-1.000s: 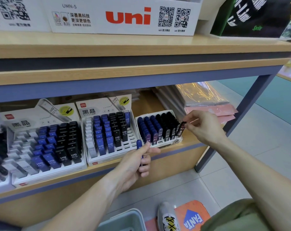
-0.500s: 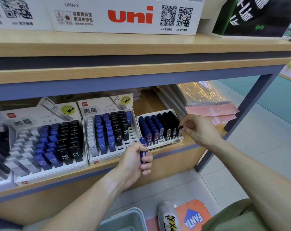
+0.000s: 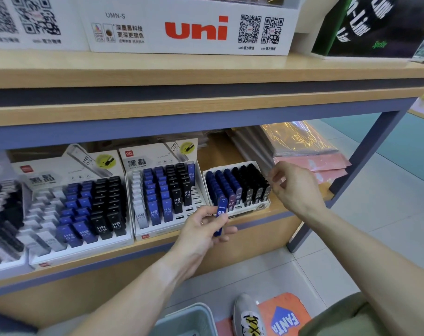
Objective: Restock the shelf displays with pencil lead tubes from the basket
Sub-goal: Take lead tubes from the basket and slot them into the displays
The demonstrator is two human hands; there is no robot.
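Right hand (image 3: 294,187) withdrawn from small white display tray (image 3: 259,206), fingers loosely curled, holding nothing.
Left hand (image 3: 203,229) pinches blue plastic pencil lead tube (image 3: 220,215) before tray's front.

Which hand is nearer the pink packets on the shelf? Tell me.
Right. The right hand hangs beside the pink packets, empty. The left hand grips a blue tube farther off, before the small tray.

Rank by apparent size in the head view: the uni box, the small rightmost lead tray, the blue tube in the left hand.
1. uni box, cropped at top
2. rightmost lead tray
3. blue tube, gripped by the left hand; nearer the camera, yet clearly smallest
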